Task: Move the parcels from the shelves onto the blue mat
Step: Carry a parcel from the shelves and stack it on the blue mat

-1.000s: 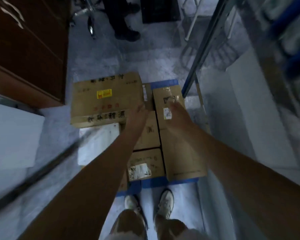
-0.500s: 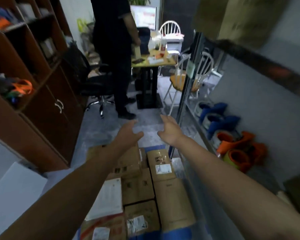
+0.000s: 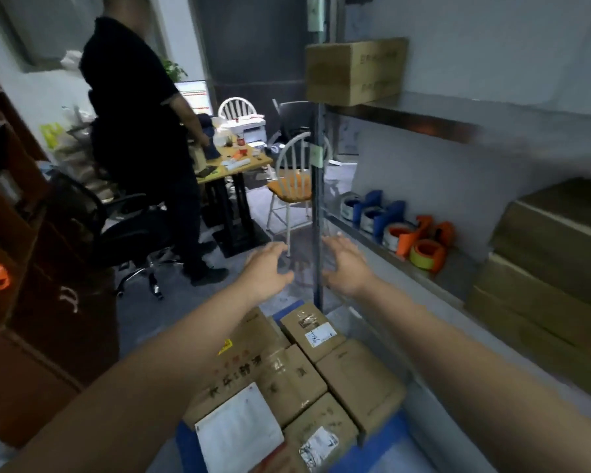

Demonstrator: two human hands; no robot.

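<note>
Several cardboard parcels [image 3: 355,380] and a white flat parcel [image 3: 239,435] lie packed together on the blue mat [image 3: 386,442] on the floor below me. My left hand [image 3: 265,271] and my right hand [image 3: 347,264] are raised above them, both empty with fingers spread. On the metal shelves at the right, one cardboard parcel [image 3: 355,70] stands on the upper shelf. A stack of cardboard parcels [image 3: 546,268] sits on the lower shelf at the far right, beyond my right hand.
A grey shelf post [image 3: 318,206] rises between my hands. Tape rolls [image 3: 413,240] lie on the lower shelf. A person in black [image 3: 144,131] stands by a desk, an office chair [image 3: 123,233] and a white chair [image 3: 292,186]. Brown cabinets [image 3: 31,302] line the left.
My view has swung up from the parcels on the mat toward the shelves. Both hands have lifted off the parcels and now hover empty in the air.
</note>
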